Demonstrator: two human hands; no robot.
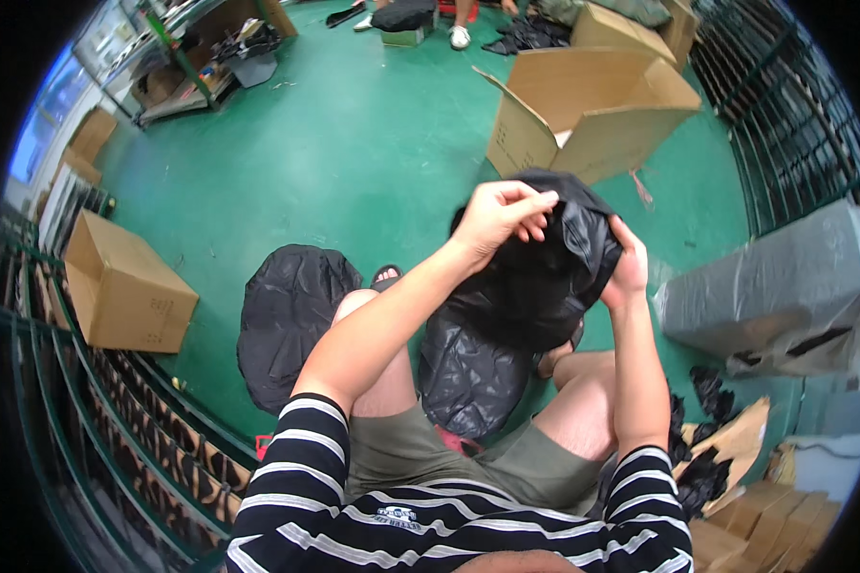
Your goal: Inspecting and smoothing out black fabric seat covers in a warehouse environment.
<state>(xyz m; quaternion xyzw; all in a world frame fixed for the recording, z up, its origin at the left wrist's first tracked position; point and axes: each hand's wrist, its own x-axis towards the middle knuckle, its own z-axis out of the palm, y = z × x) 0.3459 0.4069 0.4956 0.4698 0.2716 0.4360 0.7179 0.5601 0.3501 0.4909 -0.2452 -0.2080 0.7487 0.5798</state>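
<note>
A dark black fabric cover (535,286), bunched and glossy in its folds, is held up in front of my knees. My right hand (629,263) grips its right edge, thumb on the near side and the other fingers mostly behind the cloth. Over the cover's upper left part is my left hand (506,220), its thumb and forefinger pinched together and the other fingers curled. Whatever lies in that pinch is too small to make out. Below the held cover, between my legs, rests a puffy black bundle (473,382). Another flat, wrinkled black piece (291,320) lies on the floor by my left leg.
An open cardboard box (597,148) stands ahead on the green floor (354,124). A smaller carton (134,286) is at left beside metal racks (86,420). Right of me are a plastic-wrapped grey block (774,286) and black scraps (707,477). Another person's feet (460,36) show far ahead.
</note>
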